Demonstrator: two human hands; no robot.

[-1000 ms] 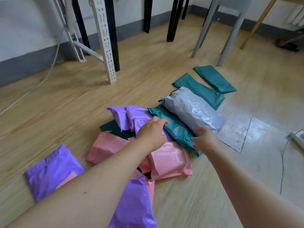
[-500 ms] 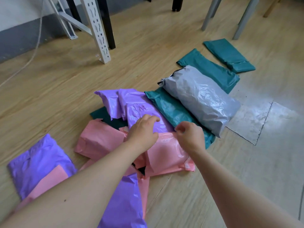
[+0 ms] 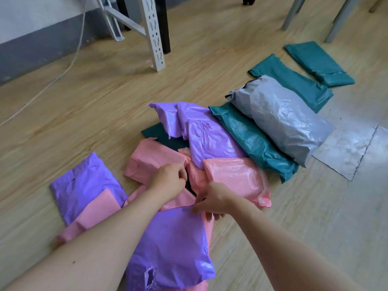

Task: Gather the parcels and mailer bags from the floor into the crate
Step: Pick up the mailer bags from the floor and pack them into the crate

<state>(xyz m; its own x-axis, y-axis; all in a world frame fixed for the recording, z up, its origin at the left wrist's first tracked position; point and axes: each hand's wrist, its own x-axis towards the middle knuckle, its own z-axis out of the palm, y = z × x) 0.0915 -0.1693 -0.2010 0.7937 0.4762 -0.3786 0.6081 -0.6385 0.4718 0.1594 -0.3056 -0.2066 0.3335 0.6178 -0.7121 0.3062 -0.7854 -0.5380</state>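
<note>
Both hands, now off the far purple bag (image 3: 210, 139), start gathering nearer: left hand (image 3: 170, 180) grips a pink bag (image 3: 153, 162), right hand (image 3: 214, 199) pinches the near purple bag (image 3: 172, 248); crate unseen.

The left hand (image 3: 169, 181) grips a pink mailer bag (image 3: 151, 162); the right hand (image 3: 212, 201) curls its fingers at the nearest purple mailer bag (image 3: 172, 248), on the wooden floor (image 3: 84, 101).

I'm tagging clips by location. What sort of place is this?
Likely a storeroom or small packing workroom: filled mailer bags strewn over a wood-look floor, a slotted white metal rack leg by the wall, and grey table legs behind.
</note>
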